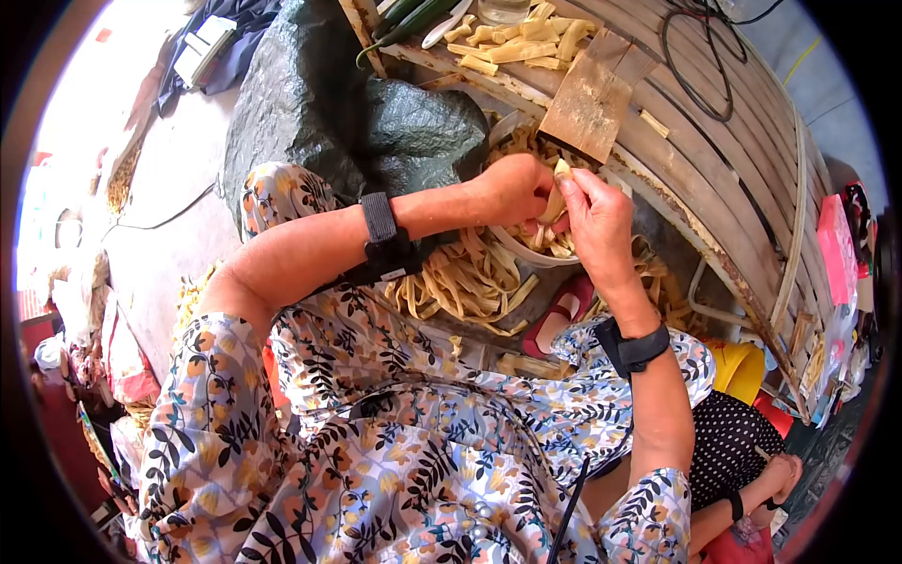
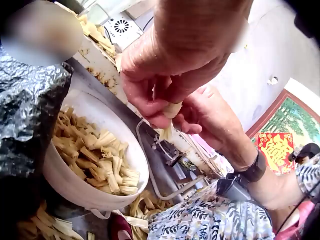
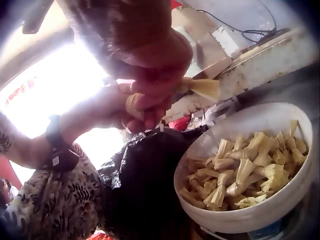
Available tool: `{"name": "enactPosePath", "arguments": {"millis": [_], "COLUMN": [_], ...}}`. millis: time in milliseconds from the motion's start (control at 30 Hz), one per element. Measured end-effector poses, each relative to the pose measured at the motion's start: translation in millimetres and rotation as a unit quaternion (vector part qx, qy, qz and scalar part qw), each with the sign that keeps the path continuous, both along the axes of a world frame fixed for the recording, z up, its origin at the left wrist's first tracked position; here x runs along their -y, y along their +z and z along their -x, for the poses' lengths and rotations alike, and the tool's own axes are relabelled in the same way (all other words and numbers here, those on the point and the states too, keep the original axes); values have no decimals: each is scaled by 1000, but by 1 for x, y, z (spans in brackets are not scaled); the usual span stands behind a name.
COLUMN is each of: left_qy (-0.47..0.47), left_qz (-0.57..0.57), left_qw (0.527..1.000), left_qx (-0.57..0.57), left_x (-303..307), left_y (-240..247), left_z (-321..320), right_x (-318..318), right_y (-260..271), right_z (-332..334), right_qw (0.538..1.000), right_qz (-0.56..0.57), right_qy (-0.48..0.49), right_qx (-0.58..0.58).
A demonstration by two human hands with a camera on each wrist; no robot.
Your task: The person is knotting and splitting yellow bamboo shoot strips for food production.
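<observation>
Both hands meet over a white bucket (image 2: 137, 197) holding many pale yellow knotted strips (image 3: 245, 175). Between them is one pale yellow strip (image 2: 172, 111), bunched into a knot, with a flared end (image 3: 205, 88) sticking out past the fingers in the right wrist view. My left hand (image 1: 515, 188) pinches it with curled fingers from the left. On the other side, my right hand (image 1: 601, 221) grips the same strip between thumb and fingers. The fingers hide part of the knot.
A slatted wooden surface (image 1: 695, 179) bears a wooden board (image 1: 590, 99), more yellow pieces (image 1: 526, 42) and a black cable (image 1: 723, 80). Left of the bucket stands a dark plastic bag (image 1: 413, 122). Long loose strips (image 1: 465, 282) lie below, beside a red shoe (image 1: 561, 315). Another person's arm (image 1: 742, 503) shows at lower right.
</observation>
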State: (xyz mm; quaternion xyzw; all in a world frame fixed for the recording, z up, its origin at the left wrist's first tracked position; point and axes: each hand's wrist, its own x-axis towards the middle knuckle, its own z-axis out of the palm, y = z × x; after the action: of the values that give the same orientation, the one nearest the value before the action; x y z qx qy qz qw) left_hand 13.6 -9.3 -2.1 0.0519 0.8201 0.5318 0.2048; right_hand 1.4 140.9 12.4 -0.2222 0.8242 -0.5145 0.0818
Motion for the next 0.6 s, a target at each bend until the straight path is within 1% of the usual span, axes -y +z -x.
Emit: {"name": "enactPosePath", "arguments": {"millis": [33,67,100,133,167,233,267,367,400,500,533,600], "left_qy": [4,8,11,19,34,65,28,-57,-75,-56,-53,-37], "left_qz": [46,90,133,148,138,119,123,64,64,24,1,7], "left_qw": [996,984,963,939,935,925,917,893,892,940,938,942], "left_qx": [-77,-155,-233,-310,-325,-354,-380,-442,-441,-336,-342,-333], "left_x": [1,2,3,2,2,0,3,10,13,15,16,16], "left_y": [2,3,3,-2,-4,8,11,15,18,27,28,26], "left_z": [-1,-1,0,1,2,3,3,9,9,7,8,8], "right_x": [0,0,0,0,1,0,-2,-13,-17,-21,-22,-22], "right_y": [-1,0,2,3,3,4,3,7,9,16,14,6], "right_z": [-1,0,1,2,4,9,11,16,18,19,19,18], "right_qw": [1000,1000,999,997,994,982,972,920,910,883,881,877], "right_qz": [-6,-27,-26,-25,-23,18,39,134,142,184,199,229], "right_qy": [-11,0,-14,-27,-39,-49,-53,44,80,125,123,121], "right_qx": [-1,-15,23,61,97,184,227,365,380,414,411,404]}}
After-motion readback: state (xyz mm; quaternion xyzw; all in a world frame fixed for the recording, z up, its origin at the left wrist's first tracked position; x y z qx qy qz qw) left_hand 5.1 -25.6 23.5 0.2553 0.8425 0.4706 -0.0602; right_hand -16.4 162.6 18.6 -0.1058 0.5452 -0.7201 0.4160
